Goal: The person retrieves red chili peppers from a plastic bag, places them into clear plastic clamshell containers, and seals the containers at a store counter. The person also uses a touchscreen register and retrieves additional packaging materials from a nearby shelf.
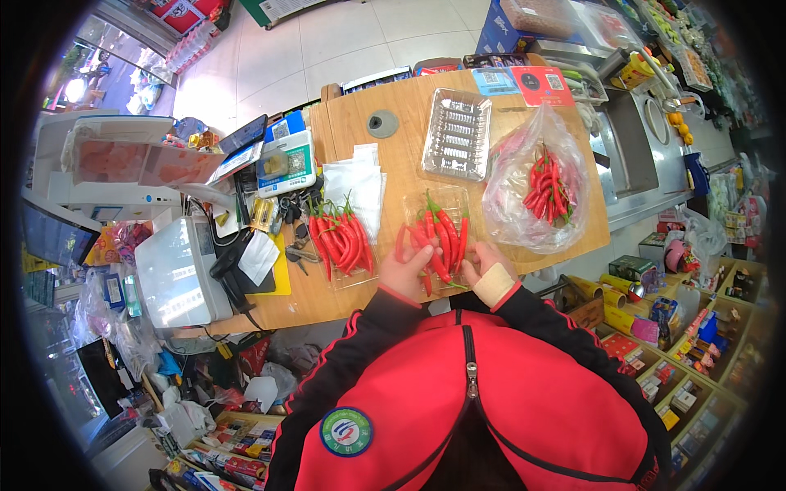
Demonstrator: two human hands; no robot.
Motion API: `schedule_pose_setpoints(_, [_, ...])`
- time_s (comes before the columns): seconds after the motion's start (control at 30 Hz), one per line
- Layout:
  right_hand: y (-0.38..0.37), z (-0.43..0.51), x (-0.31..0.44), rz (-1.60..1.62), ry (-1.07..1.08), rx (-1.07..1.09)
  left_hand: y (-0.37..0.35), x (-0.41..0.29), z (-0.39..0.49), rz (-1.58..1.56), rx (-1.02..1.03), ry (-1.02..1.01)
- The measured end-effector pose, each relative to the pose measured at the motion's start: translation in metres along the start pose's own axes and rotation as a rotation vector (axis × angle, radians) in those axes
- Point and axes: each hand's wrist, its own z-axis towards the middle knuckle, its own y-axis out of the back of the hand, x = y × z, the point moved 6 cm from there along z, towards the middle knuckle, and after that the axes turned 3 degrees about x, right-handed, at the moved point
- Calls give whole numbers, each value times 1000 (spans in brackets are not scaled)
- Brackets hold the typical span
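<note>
Before me on the wooden table lies a clear plastic tray (412, 200) holding several red chili peppers (447, 224) with green stems. My left hand (405, 268) is at the tray's left side, thumb and fingers around a red chili pepper (400, 243). At the lower right corner is my right hand (489, 269), a tan bandage around it. Its fingertips sit by the tray's edge and a chili; whether they grip either is unclear. To the left, a second clear tray (353, 282) is filled with chilies laid side by side. More chilies (548, 190) lie in an open clear plastic bag (505, 212) to the right.
Stacked clear trays (457, 135) stand at the back of the wooden table (405, 104). White paper sheets (356, 184), keys (297, 255) and a barcode scanner (230, 276) lie to the left. A metal sink (632, 147) adjoins the right side.
</note>
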Motion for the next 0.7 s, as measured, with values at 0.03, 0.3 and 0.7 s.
schedule_pose_setpoints(0.03, [2,0,-1,92,-2,21,0,0,0,3,-2,5])
schedule_pose_setpoints(0.3, [-20,11,13,476,10,269,-10,1,-1,63,25,6])
schedule_pose_setpoints(0.7, [29,35,24,-91,52,159,15,-15,-8,-7,-52,14])
